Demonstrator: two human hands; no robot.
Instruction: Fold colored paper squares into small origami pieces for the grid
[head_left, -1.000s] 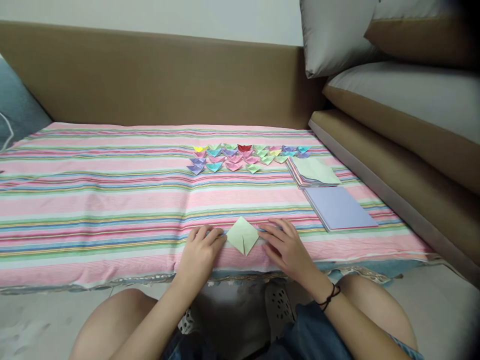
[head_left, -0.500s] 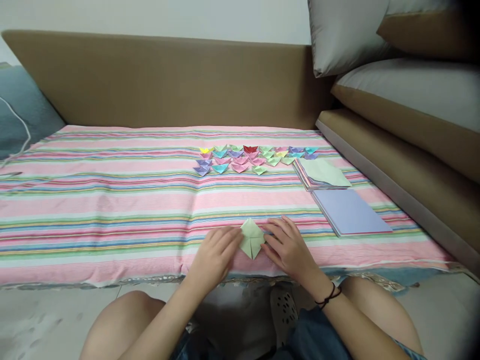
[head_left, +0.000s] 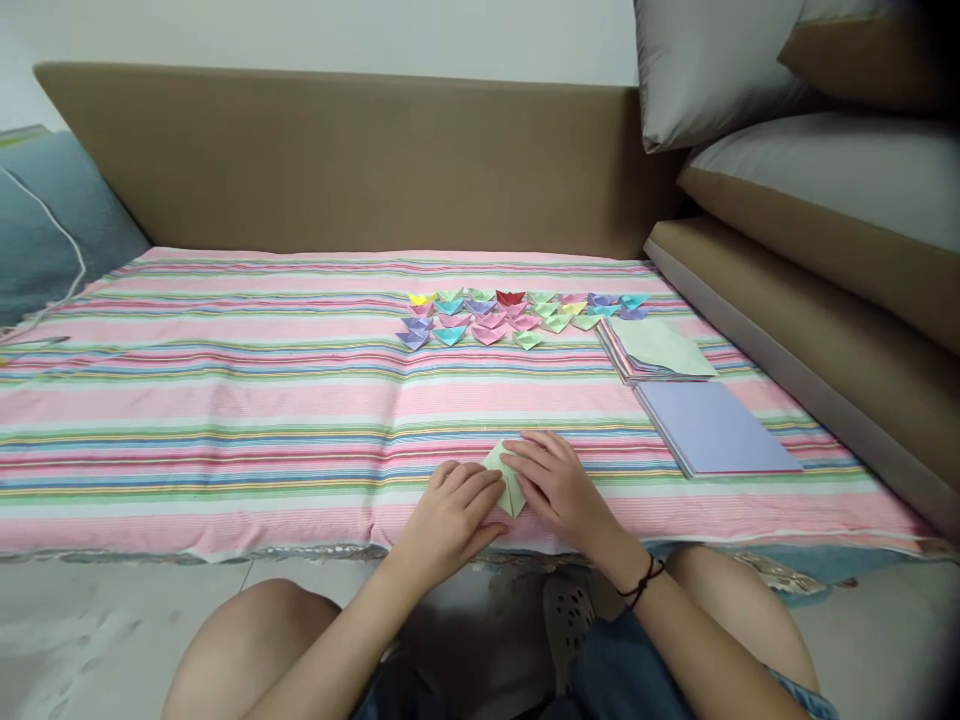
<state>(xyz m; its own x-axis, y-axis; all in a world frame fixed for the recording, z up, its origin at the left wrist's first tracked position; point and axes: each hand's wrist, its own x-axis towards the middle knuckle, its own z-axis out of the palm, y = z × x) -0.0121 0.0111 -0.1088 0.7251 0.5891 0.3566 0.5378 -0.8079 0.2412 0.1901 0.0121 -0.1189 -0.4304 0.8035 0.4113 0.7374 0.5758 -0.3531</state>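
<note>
A small pale green piece of folded paper (head_left: 513, 496) lies on the striped cloth near the front edge, its point towards me. My left hand (head_left: 454, 515) grips its left side, fingertips on the paper and thumb low beside it. From the right, my right hand (head_left: 559, 490) holds it too, with fingers laid across its upper right part, hiding that corner. Further back stand several rows of small folded paper boats (head_left: 488, 334) in pink, purple, green, blue and yellow, with a red one (head_left: 511, 298) in the back row.
To the right sit a stack of mixed paper sheets (head_left: 660, 345) with pale green on top and a lavender paper stack (head_left: 716, 428). Large cushions (head_left: 825, 200) line the right side. A brown backboard (head_left: 360, 160) rises behind the striped cloth (head_left: 187, 410). A white cable (head_left: 56, 220) hangs far left.
My right hand has moved left over the paper, covering its upper right part. My left fingers have come further onto its left side. The view has shifted slightly.
</note>
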